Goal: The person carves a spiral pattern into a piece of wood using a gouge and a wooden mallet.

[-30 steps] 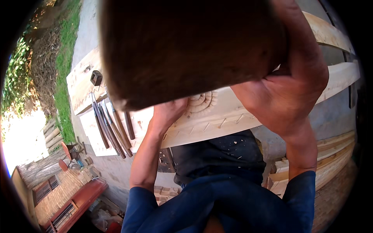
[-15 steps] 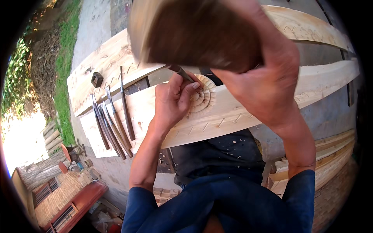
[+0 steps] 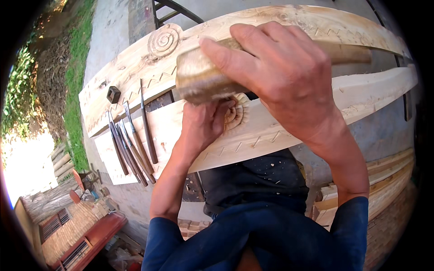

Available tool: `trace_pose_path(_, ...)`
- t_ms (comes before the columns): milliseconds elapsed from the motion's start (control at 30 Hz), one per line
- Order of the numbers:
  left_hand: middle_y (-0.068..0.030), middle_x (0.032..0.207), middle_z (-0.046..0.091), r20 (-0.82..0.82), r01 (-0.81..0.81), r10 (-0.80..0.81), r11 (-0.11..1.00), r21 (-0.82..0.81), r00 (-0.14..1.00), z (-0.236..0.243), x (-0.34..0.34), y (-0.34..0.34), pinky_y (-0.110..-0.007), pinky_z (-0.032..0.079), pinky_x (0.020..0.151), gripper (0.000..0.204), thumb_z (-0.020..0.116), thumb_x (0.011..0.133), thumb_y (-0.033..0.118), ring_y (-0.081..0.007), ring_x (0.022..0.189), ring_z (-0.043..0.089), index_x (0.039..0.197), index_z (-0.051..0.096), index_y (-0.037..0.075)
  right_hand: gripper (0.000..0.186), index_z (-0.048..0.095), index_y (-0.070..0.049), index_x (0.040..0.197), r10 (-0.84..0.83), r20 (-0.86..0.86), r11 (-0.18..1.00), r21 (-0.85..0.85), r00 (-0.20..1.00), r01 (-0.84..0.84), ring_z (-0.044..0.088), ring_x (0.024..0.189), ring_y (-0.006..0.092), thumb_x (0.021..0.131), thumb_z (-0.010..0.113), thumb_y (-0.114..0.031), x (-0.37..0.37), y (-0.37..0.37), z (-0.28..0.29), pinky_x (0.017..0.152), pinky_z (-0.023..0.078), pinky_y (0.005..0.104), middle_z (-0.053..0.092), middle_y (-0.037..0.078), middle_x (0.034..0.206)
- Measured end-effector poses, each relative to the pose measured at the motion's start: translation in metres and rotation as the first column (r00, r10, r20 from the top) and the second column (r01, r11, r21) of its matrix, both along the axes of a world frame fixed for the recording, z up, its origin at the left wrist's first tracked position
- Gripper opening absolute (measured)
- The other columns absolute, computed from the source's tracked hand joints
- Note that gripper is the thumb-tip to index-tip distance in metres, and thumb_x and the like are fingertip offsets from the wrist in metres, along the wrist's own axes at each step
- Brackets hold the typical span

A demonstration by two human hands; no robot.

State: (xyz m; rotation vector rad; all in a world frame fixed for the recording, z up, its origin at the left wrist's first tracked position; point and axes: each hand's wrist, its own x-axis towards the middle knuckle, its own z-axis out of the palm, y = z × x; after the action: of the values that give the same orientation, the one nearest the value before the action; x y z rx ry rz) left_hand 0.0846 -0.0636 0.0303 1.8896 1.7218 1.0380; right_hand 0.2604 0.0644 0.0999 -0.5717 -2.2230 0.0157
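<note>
Dark block [image 3: 113,94]: on the rear plank [image 3: 217,30], likely parked clear of the hands.
Chisels [image 3: 147,126]: grouped on the left end of the front plank [image 3: 266,121], probably for quick reach.
Left hand [image 3: 200,121]: curled at the spiral [image 3: 234,118]; the mallet [image 3: 198,76] hides whether it grips anything.
Spiral: carved in the front plank, seemingly placed close for reach.
Right hand [image 3: 287,74]: wrapped round the mallet, perhaps for control.

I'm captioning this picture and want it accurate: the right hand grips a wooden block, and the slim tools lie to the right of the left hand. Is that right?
Not quite: the head view shows the slim tools to the left of the left hand. The right hand does grip a wooden block.
</note>
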Motion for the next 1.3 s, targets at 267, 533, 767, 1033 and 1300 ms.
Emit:
trace_pose_path(267, -0.0171, 0.085, 0.079, 0.285, -0.059, 0.149, 0.951, -0.303, 0.947, 0.003, 0.002, 0.001, -0.028, 0.058, 0.075, 0.011, 0.069, 0.098, -0.003, -0.0207, 0.079, 0.079, 0.107, 0.065, -0.009, 0.051, 0.078, -0.018, 0.128, 0.046, -0.476, 0.892, -0.376, 0.878, -0.250, 0.073, 0.087, 0.0238, 0.077, 0.080, -0.008, -0.003, -0.003, 0.002, 0.073, 0.058, 0.0352, 0.076, 0.005, 0.103)
trace_pose_path(533, -0.0134, 0.091, 0.081, 0.223, -0.057, 0.115, 0.966, -0.251, 0.968, -0.005, -0.003, -0.010, -0.027, 0.060, 0.075, 0.003, 0.067, 0.103, -0.002, -0.0176, 0.082, 0.079, 0.104, 0.067, -0.005, 0.066, 0.075, -0.019, 0.134, -0.128, 0.138, 0.980, -0.136, 0.982, 0.147, 0.074, 0.103, 0.0289, 0.074, 0.077, 0.008, 0.025, 0.003, -0.011, 0.085, 0.060, 0.0390, 0.077, 0.007, 0.118)
trace_pose_path(767, -0.0222, 0.104, 0.077, 0.787, -0.258, 0.331, 0.940, -0.224, 0.521, -0.017, -0.014, -0.008, -0.033, 0.067, 0.081, 0.015, 0.060, 0.110, 0.004, -0.0238, 0.088, 0.079, 0.123, 0.057, -0.003, 0.070, 0.068, -0.011, 0.143, -0.378, 0.184, 0.894, -0.181, 0.907, 0.409, 0.074, 0.121, 0.0328, 0.079, 0.084, 0.012, 0.102, -0.015, -0.075, 0.103, 0.060, 0.0399, 0.076, 0.010, 0.133)
trace_pose_path(1033, -0.0269, 0.112, 0.076, 0.791, -0.354, 0.364, 0.913, -0.200, 0.491, -0.030, -0.008, -0.033, -0.037, 0.067, 0.091, 0.019, 0.057, 0.110, 0.000, -0.0275, 0.102, 0.078, 0.128, 0.052, -0.004, 0.056, 0.066, 0.003, 0.136, -0.390, 0.347, 0.899, -0.059, 0.853, 0.435, 0.076, 0.111, 0.0391, 0.084, 0.086, -0.002, 0.116, -0.032, -0.099, 0.091, 0.063, 0.0450, 0.077, 0.018, 0.127)
trace_pose_path(1300, -0.0272, 0.103, 0.077, 0.667, -0.483, 0.433, 0.867, -0.124, 0.606, -0.026, 0.001, -0.029, -0.038, 0.068, 0.084, 0.020, 0.060, 0.110, 0.003, -0.0303, 0.092, 0.079, 0.127, 0.051, -0.003, 0.054, 0.066, 0.005, 0.135, -0.396, 0.363, 0.894, -0.056, 0.843, 0.444, 0.076, 0.106, 0.0403, 0.085, 0.087, -0.004, 0.109, -0.029, -0.092, 0.089, 0.063, 0.0449, 0.077, 0.020, 0.123)
